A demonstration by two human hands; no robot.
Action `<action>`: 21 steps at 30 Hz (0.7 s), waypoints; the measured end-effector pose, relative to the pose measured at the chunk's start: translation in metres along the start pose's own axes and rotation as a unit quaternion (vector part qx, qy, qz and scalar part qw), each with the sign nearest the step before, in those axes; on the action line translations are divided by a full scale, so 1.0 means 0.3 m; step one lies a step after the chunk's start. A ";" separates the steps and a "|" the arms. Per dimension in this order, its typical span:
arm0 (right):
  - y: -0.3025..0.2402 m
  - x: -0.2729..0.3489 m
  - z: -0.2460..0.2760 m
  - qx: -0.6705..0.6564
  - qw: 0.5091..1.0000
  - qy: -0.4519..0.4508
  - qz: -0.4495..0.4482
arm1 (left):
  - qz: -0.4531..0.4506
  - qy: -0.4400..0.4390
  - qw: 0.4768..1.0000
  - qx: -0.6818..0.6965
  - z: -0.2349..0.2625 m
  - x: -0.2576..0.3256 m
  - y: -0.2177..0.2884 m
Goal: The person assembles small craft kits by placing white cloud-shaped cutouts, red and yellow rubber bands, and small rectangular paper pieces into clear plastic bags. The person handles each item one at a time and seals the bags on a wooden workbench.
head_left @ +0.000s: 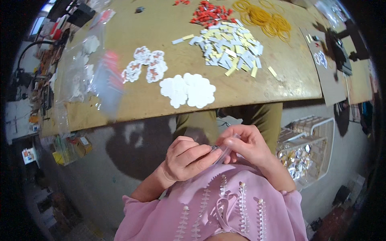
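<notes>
Over my lap, short of the table's edge, both hands meet at a small clear plastic bag. My left hand is closed, its fingers curled round the near side of the bag, and something small and dark shows at its fingertips. Thumb and fingers of my right hand pinch the bag's other side. What lies inside the bag is too small to make out. On the table ahead, white scalloped cards lie closest to my hands, with printed scalloped cards a little farther left.
The wooden table bears a heap of pale yellow and white strips, red small parts and yellow rings. Clear plastic bags lie left. White baskets with shiny packets stand at right, below table height.
</notes>
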State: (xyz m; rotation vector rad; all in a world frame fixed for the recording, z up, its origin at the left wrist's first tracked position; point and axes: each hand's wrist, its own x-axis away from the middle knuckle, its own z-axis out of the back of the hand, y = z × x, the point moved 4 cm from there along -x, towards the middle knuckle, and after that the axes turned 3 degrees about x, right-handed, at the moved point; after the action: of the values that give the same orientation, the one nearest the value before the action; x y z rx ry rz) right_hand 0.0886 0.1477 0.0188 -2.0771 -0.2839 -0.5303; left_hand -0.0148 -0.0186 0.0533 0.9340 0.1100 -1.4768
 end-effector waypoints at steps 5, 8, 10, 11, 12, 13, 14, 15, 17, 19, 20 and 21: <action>0.062 0.017 0.065 -0.026 0.999 0.015 -0.030 | -0.002 -0.001 1.000 0.024 -0.056 0.021 -0.010; 0.098 0.029 0.089 -0.041 0.998 0.001 -0.051 | -0.002 0.015 1.000 0.008 -0.088 0.032 -0.036; 0.110 0.028 0.094 -0.065 0.997 0.014 -0.047 | 0.003 0.026 1.000 0.005 -0.110 0.035 -0.049; 0.113 0.027 0.096 -0.076 0.996 0.021 -0.044 | 0.013 0.028 0.999 0.018 -0.124 0.039 -0.065; 0.115 0.024 0.095 -0.084 0.995 0.029 -0.037 | 0.023 0.029 0.999 0.032 -0.139 0.046 -0.082; 0.120 0.020 0.099 -0.072 0.996 0.039 -0.031 | 0.033 0.031 0.998 0.046 -0.148 0.049 -0.092; 0.127 0.013 0.107 -0.060 0.997 0.049 -0.025 | 0.069 0.021 0.997 0.040 -0.152 0.044 -0.102; 0.137 0.007 0.114 -0.048 0.997 0.059 -0.018 | 0.100 0.009 0.994 0.046 -0.158 0.036 -0.116; 0.168 -0.012 0.129 -0.038 0.996 0.085 0.014 | 0.162 -0.014 0.985 0.056 -0.170 0.023 -0.145; 0.182 -0.020 0.131 -0.033 0.993 0.108 0.039 | 0.254 -0.024 0.950 0.182 -0.190 0.015 -0.138; 0.183 -0.024 0.128 -0.033 0.991 0.117 0.048 | 0.298 -0.041 0.926 0.229 -0.192 -0.012 -0.117; 0.185 -0.027 0.124 -0.032 0.990 0.127 0.057 | 0.341 -0.056 0.897 0.276 -0.203 -0.025 -0.106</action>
State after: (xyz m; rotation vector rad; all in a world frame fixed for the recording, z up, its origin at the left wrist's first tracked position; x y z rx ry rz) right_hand 0.1133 0.1499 -0.0438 -2.0458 -0.0003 -0.7331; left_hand -0.0152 0.0285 0.0028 1.1734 -0.6970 -0.8931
